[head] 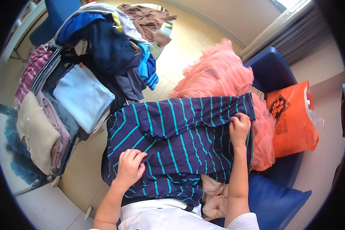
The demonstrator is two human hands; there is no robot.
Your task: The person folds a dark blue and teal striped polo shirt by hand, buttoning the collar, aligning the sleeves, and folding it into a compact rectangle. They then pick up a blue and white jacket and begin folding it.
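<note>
A navy garment with turquoise stripes (175, 143), likely a shirt, is spread across my lap. My left hand (130, 167) is at its left part, with the fingers curled on a fold of the cloth. Towards the other end, my right hand (240, 129) pinches the fabric close to the hem. One striped part lies bunched against my white top (164, 215). Just beyond the garment, and partly under it, a ruffled coral tulle garment (215, 74) lies in a heap.
At left, folded clothes are stacked, with a light blue knit (82, 96) and a beige knit (37, 132) on top. Behind them rises a loose heap with navy cloth (112, 49). An orange bag (290, 120) and a blue cushion (276, 201) are at right, beside a blue chair (271, 67).
</note>
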